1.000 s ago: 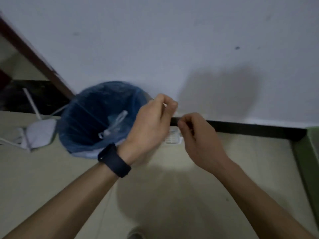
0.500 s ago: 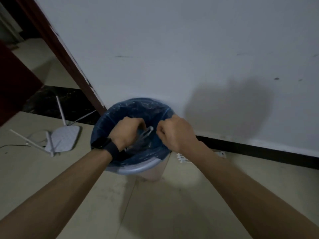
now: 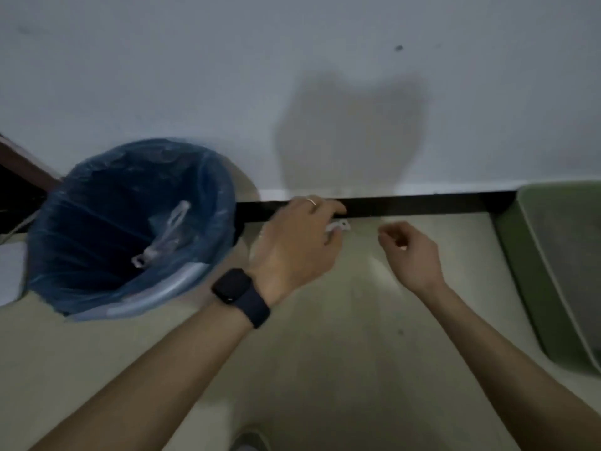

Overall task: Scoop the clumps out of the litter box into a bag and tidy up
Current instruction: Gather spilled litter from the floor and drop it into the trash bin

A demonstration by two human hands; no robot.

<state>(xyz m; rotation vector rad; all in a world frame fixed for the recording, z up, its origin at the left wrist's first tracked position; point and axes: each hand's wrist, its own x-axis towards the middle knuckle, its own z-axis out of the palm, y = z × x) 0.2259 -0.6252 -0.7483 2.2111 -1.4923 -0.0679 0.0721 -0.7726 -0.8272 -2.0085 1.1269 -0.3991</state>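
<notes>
A round bin (image 3: 177, 285) lined with a blue bag (image 3: 97, 196) stands on the floor at the left, against the wall. Inside it lies a knotted clear bag (image 3: 166, 236). Just right of the bin, my left hand (image 3: 296, 245), with a dark watch on the wrist, reaches down by the baseboard, its fingers curled over a small white plastic thing (image 3: 340, 226) that is mostly hidden. My right hand (image 3: 409, 252) hovers a little to the right, fingers curled, holding nothing I can see. The green litter box (image 3: 553, 262) sits at the right edge, partly cut off.
A black baseboard (image 3: 422, 205) runs along the foot of the white wall. A white device (image 3: 9, 275) lies on the floor left of the bin. Pale floor spreads between bin and litter box. A shoe tip (image 3: 250, 441) shows at the bottom edge.
Both hands have left the bin, where they were at the clear bag, and moved right. The left hand now reaches the white thing by the baseboard. The view swung right, showing the litter box.
</notes>
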